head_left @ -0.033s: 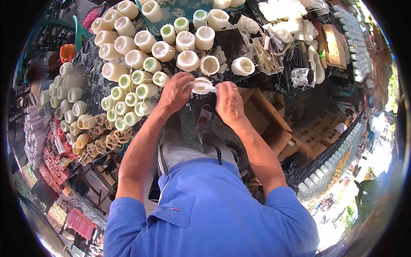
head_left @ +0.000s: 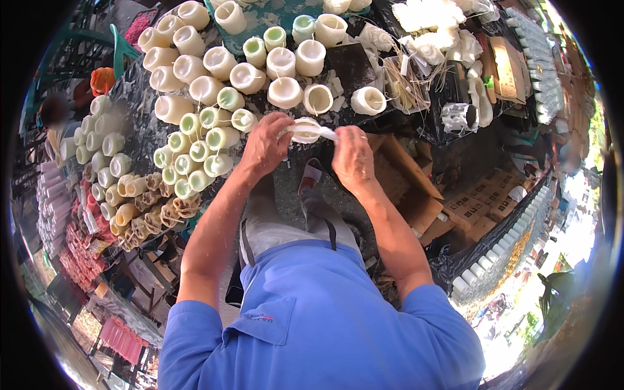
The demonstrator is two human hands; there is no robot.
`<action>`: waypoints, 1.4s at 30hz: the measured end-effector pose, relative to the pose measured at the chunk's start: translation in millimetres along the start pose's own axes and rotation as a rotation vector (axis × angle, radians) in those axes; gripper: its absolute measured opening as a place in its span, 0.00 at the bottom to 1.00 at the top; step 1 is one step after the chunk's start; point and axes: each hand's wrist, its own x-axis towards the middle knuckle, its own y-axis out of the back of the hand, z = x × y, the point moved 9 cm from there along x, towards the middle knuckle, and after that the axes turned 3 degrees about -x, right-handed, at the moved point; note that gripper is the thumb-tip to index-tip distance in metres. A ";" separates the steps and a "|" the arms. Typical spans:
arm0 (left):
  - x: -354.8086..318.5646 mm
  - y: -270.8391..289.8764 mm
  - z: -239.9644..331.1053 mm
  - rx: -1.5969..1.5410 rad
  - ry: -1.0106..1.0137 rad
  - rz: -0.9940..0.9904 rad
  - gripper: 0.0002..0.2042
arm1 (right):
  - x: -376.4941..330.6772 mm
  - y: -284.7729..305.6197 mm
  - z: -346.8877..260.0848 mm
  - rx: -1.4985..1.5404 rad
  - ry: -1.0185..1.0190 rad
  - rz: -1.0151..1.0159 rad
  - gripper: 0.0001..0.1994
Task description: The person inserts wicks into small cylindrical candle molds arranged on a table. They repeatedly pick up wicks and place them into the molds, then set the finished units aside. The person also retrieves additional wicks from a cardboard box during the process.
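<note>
1. Left grip (head_left: 266, 142): I see the fingers curled closed, apparently pinching the left end of a white strip (head_left: 326, 134).
2. Right grip (head_left: 354, 156): fingers bent shut on the strip's right end.
3. Strip spans the gap between both hands, just off the counter (head_left: 138, 130) edge; a pale rounded piece (head_left: 304, 137) shows beneath it, contact unclear to me.
4. Beyond: I note cream cups (head_left: 285, 97) grouped on the counter, green-tinted cups (head_left: 223, 138) left of the left grip.
5. Open cardboard box (head_left: 416, 172) right of the right grip.
</note>
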 end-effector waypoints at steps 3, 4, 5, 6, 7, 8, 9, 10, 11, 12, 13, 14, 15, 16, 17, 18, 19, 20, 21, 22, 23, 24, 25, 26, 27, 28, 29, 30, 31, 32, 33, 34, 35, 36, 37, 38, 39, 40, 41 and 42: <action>-10.2 -7.4 7.9 0.096 -0.065 0.018 0.17 | -14.5 -22.5 46.3 0.099 -0.248 -0.020 0.06; -9.3 -10.5 11.8 0.130 -0.100 0.024 0.17 | -12.3 -34.9 56.2 0.112 -0.290 0.008 0.06; -7.5 -12.8 17.2 0.163 -0.151 0.040 0.18 | -7.1 -45.0 58.6 0.173 -0.236 0.042 0.06; -4.8 -15.3 18.5 0.165 -0.156 0.041 0.17 | 0.7 -51.0 55.1 0.211 -0.138 0.136 0.07; -1.9 -16.4 20.8 0.168 -0.174 0.051 0.17 | 6.2 -52.2 50.1 0.263 -0.028 0.258 0.07; 1.1 -16.4 22.4 0.173 -0.192 0.063 0.17 | 9.7 -66.9 66.4 0.218 -0.180 0.181 0.09; 4.1 -16.8 20.5 0.150 -0.174 0.060 0.16 | 12.9 -77.6 81.0 0.187 -0.317 0.131 0.10; 5.6 -17.8 18.6 0.126 -0.154 0.056 0.16 | 14.0 -85.5 91.9 0.151 -0.444 0.103 0.12; 5.8 -19.3 16.4 0.101 -0.135 0.048 0.15 | 16.2 -91.8 95.4 0.135 -0.499 0.076 0.13; 4.9 -20.1 13.7 0.100 -0.108 0.049 0.15 | 21.2 -95.4 97.9 0.114 -0.541 0.075 0.15; 3.1 -20.4 11.1 0.100 -0.082 0.054 0.15 | 27.0 -96.7 98.5 0.098 -0.565 0.093 0.17; -0.4 -19.5 9.3 0.097 -0.066 0.065 0.15 | 29.9 -97.6 98.7 0.110 -0.587 0.114 0.20; -3.4 -20.4 7.4 0.099 -0.051 0.056 0.15 | 30.9 -101.6 99.5 0.138 -0.635 0.116 0.19; -5.3 -20.7 6.7 0.098 -0.050 0.056 0.15 | 32.7 -103.2 99.0 0.168 -0.657 0.147 0.18; -6.4 -21.6 4.9 0.098 -0.037 0.049 0.15 | 31.9 -106.0 100.4 0.203 -0.697 0.162 0.18; -7.3 -21.2 5.5 0.090 -0.051 0.053 0.15 | 31.5 -106.5 99.5 0.233 -0.692 0.189 0.17; -7.6 -21.1 5.1 0.085 -0.054 0.052 0.15 | 28.8 -108.2 100.0 0.269 -0.703 0.201 0.17; -7.1 -21.5 2.9 0.086 -0.041 0.040 0.15 | 25.5 -109.7 101.1 0.302 -0.720 0.216 0.16; -6.3 -20.0 3.2 0.080 -0.055 0.049 0.15 | 24.3 -109.0 100.4 0.304 -0.700 0.233 0.16; -6.2 -19.8 2.1 0.079 -0.052 0.044 0.15 | 20.6 -107.7 100.4 0.301 -0.689 0.251 0.16; -7.0 -19.2 2.2 0.075 -0.058 0.047 0.15 | 16.8 -106.8 100.3 0.298 -0.681 0.266 0.16; -7.8 -19.2 -0.7 0.072 -0.032 0.043 0.15 | 13.1 -109.6 101.0 0.327 -0.667 0.224 0.16; -8.6 -18.2 -2.5 0.067 -0.021 0.051 0.15 | 13.5 -109.4 100.1 0.311 -0.632 0.227 0.16; -9.8 -17.9 -3.9 0.063 -0.009 0.058 0.15 | 12.9 -107.6 98.7 0.287 -0.589 0.241 0.15; -11.6 -19.1 -4.4 0.059 -0.002 0.062 0.15 | 11.7 -109.0 99.6 0.264 -0.581 0.228 0.15; -14.0 -19.8 -4.6 0.056 0.005 0.065 0.16 | 13.2 -107.6 97.4 0.257 -0.522 0.244 0.15; -15.4 -19.5 -5.1 0.057 0.011 0.068 0.16 | 14.9 -109.0 97.8 0.253 -0.497 0.238 0.15; -16.4 -18.7 -4.4 0.060 0.005 0.082 0.16 | 15.7 -109.9 97.6 0.251 -0.473 0.237 0.14; -17.6 -18.8 -3.2 0.061 -0.001 0.093 0.16 | 14.9 -113.2 100.2 0.273 -0.493 0.218 0.15; -18.3 -20.0 -1.4 0.057 -0.013 0.102 0.16 | 14.4 -116.0 102.9 0.295 -0.516 0.204 0.16; -19.3 -21.0 -1.2 0.064 -0.009 0.104 0.16 | 13.6 -117.1 105.3 0.311 -0.542 0.202 0.17; -20.3 -20.8 -1.2 0.071 -0.010 0.109 0.16 | 14.0 -116.2 106.1 0.306 -0.553 0.200 0.18; -21.4 -20.9 -1.6 0.079 -0.005 0.114 0.16 | 13.1 -113.3 105.5 0.299 -0.567 0.207 0.18; -23.1 -21.4 -3.1 0.065 0.011 0.120 0.16 | 11.1 -108.9 103.5 0.294 -0.582 0.212 0.19; -24.8 -21.0 -5.7 0.054 0.032 0.128 0.15 | 10.0 -106.1 103.0 0.373 -0.611 0.201 0.19; -27.2 -19.6 -8.5 0.044 0.052 0.141 0.15 | 8.3 -101.3 101.7 0.454 -0.639 0.188 0.19; -29.5 -19.7 -12.9 0.022 0.089 0.138 0.15 | 7.9 -95.9 99.2 0.539 -0.665 0.175 0.19; -32.1 -19.7 -17.1 0.002 0.125 0.141 0.15 | 1.5 -89.4 95.0 0.629 -0.702 0.142 0.17; -34.9 -18.4 -21.8 -0.019 0.162 0.147 0.15 | -4.4 -78.5 87.0 0.691 -0.694 0.121 0.14; -36.6 -16.7 -23.1 -0.017 0.161 0.154 0.16 | -9.4 -59.3 74.7 0.604 -0.602 0.094 0.13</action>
